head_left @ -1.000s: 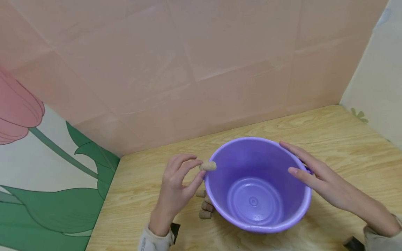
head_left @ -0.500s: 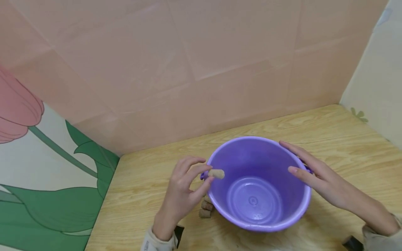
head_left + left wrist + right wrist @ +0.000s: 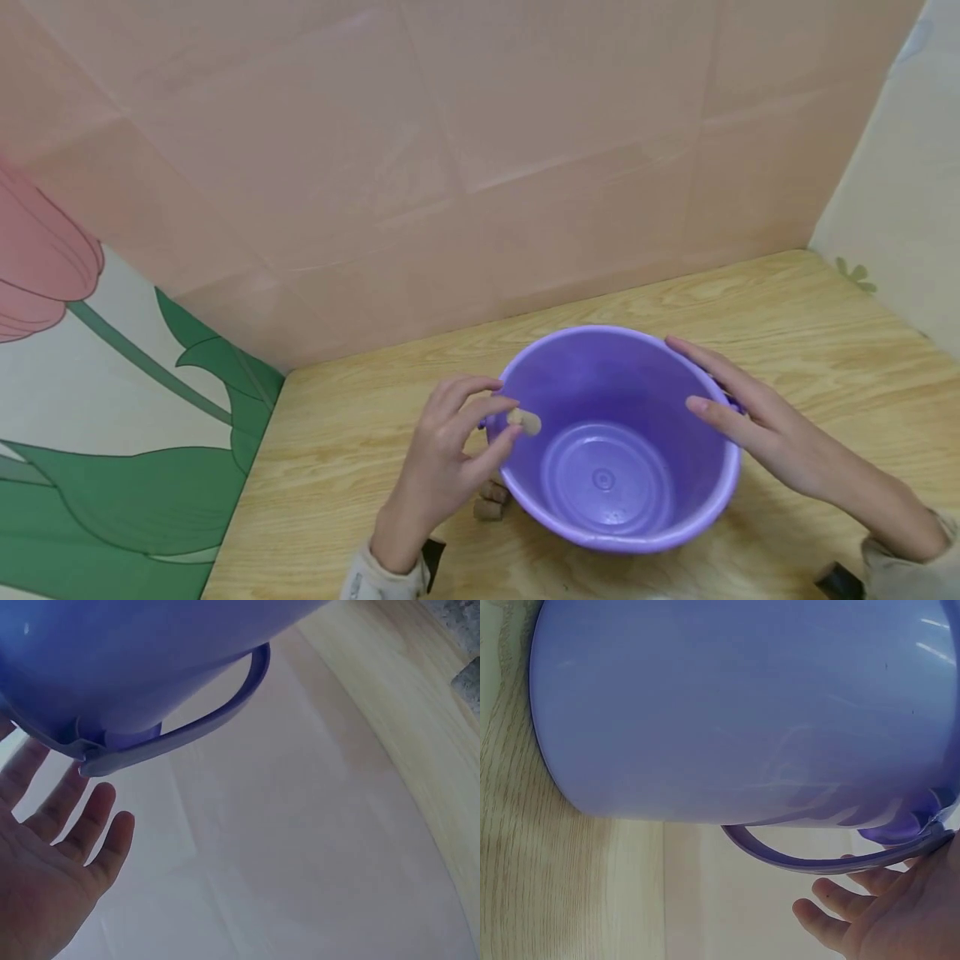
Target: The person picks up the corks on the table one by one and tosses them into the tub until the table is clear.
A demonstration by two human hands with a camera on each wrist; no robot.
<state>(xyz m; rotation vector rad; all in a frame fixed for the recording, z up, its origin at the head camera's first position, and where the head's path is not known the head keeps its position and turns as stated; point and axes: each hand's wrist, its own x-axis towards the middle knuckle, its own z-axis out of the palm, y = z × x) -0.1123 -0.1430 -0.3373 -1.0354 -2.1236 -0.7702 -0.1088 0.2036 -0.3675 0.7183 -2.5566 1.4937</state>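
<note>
A purple bucket point(image 3: 607, 546) stands upright on the wooden table, with nothing lying on its inner base. Over its left rim, my left hand point(image 3: 450, 442) pinches a small tan cork point(image 3: 529, 423) between thumb and fingertips; the cork points into the bucket's mouth. My right hand point(image 3: 780, 429) holds the right side of the rim, thumb inside and fingers outside. The right wrist view shows those fingers beside the bucket's handle point(image 3: 802, 864). In the left wrist view the lower fingers of the left hand point(image 3: 45, 862) are spread below the rim, and the cork is hidden.
Several corks point(image 3: 489, 508) lie on the table point(image 3: 337, 467) against the bucket's left side, partly covered by the left hand. A pink-covered wall point(image 3: 465, 167) rises behind the table. A tulip-patterned panel point(image 3: 135, 400) borders the left, a pale wall point(image 3: 907, 208) the right.
My left hand has moved right and slightly down, carrying the cork from outside the rim to over the bucket's mouth. The cork has tilted downward. My right hand and the bucket have stayed in place.
</note>
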